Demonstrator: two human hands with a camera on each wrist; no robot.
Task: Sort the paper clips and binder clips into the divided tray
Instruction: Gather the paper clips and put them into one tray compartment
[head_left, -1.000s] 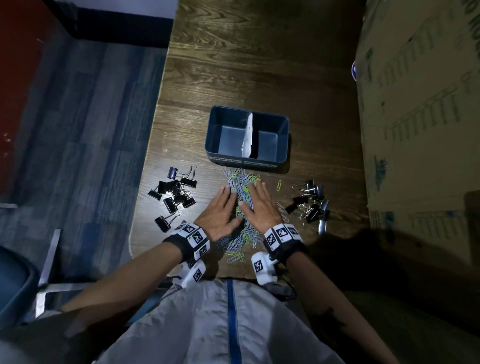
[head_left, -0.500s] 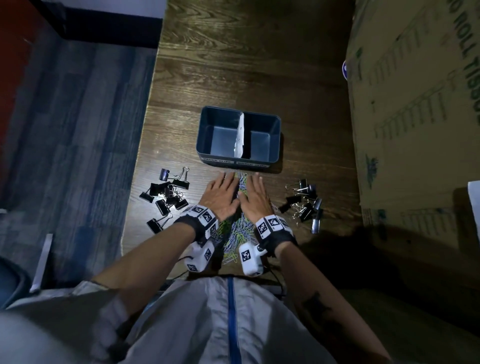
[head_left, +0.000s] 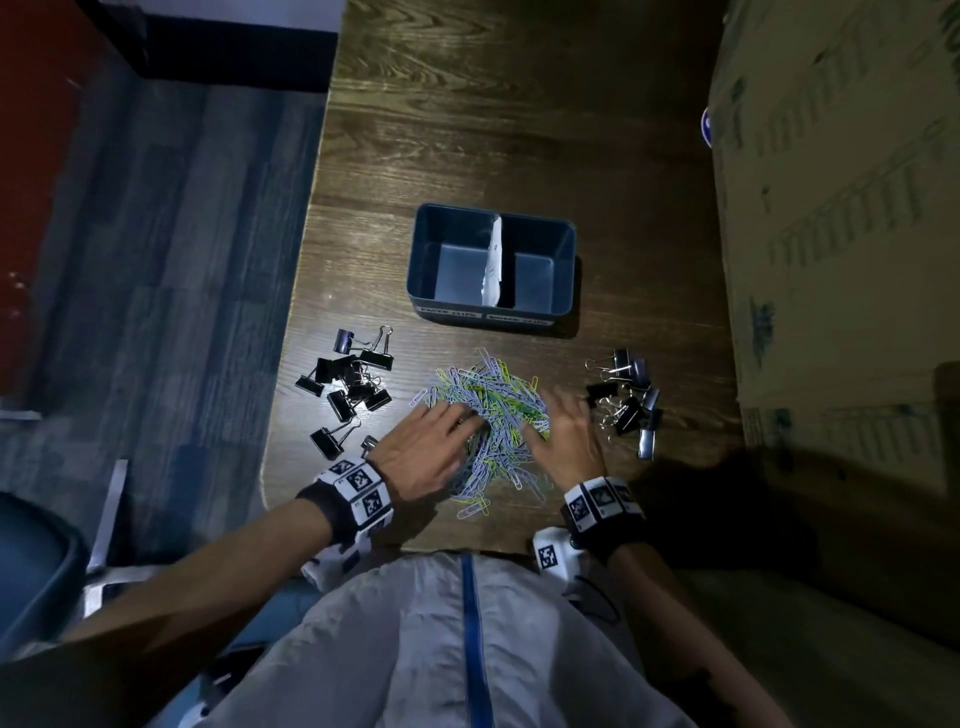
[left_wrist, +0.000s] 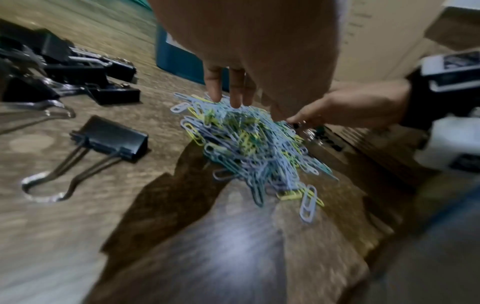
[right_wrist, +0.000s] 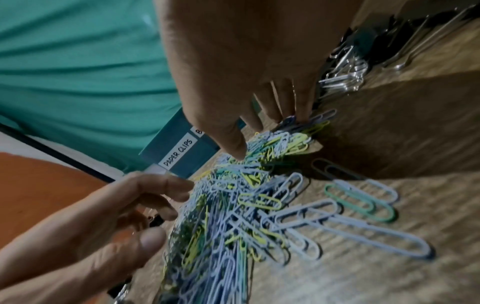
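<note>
Both forearms reach toward 12 o'clock, banded at the wrists; the left hand (head_left: 423, 449) and right hand (head_left: 569, 441) sit palms down, fingers (left_wrist: 235, 90) loosely spread.

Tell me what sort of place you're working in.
Probably an office or storeroom: a dark wood-grain desk, blue-grey carpet tiles on the floor, and a big printed cardboard carton beside the desk.

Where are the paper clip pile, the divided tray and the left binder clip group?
paper clip pile (head_left: 493, 410): head view, middle of the heap.
divided tray (head_left: 423, 260): head view, left wall.
left binder clip group (head_left: 353, 382): head view, black clip body mid-cluster.
</note>
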